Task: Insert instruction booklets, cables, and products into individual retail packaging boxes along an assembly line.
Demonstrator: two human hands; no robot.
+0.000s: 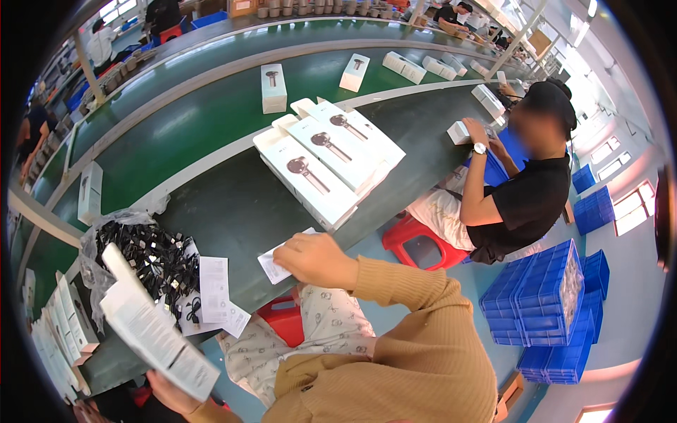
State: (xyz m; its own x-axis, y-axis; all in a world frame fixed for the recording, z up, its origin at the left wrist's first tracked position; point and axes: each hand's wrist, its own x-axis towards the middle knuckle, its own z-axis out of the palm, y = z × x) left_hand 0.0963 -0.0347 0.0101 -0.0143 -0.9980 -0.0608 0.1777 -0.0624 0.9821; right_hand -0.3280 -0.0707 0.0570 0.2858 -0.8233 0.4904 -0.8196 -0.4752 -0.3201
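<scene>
My left hand (171, 393) is closed round the lower end of a long white carton (159, 338), tilted, with printed text on its side and its flap raised at the far end. My right hand (315, 261) pinches a white printed leaflet (273, 270) near the bench edge. Between the hands, more paper leaflets (214, 289) lie overlapping. Beyond the carton, a clear plastic bag (90, 243) holds a tangled heap of black charging cables (159, 264). Ahead, several white cartons (331, 151) printed with a dark handheld device stand side by side, some flaps up.
A green conveyor (190, 134) carries spaced white cartons past the dark bench (218, 211). More cartons (67, 321) stand at the left. To my right a co-worker (525, 176) in black handles a small white box. Blue crates (532, 292) are stacked on the floor near a red stool (427, 243).
</scene>
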